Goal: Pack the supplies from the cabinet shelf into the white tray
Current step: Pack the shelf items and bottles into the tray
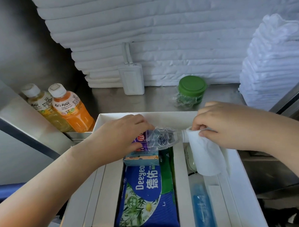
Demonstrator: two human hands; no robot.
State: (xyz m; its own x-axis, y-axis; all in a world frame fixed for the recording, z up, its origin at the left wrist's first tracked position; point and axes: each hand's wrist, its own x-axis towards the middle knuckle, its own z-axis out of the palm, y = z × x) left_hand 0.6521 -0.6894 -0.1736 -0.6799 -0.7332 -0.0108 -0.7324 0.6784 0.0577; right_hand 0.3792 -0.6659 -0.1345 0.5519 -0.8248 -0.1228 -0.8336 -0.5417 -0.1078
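Obstructions noted. The water bottle (161, 138) has its label largely covered by the left hand (122, 133), and its cap end is partly wrapped in a white tissue (205, 155) pinched by the right hand (223, 125). The carton (140, 160) beneath has its top hidden and its print is illegible. The green pack (167, 172) is mostly hidden beside the blue wipes pack (145, 196) (name unreadable). The blue tube (202, 207) is cut off by the lower edge, its lettering blurred. The yellow juice bottle (42, 104) is half hidden behind the orange juice bottle (71, 110).
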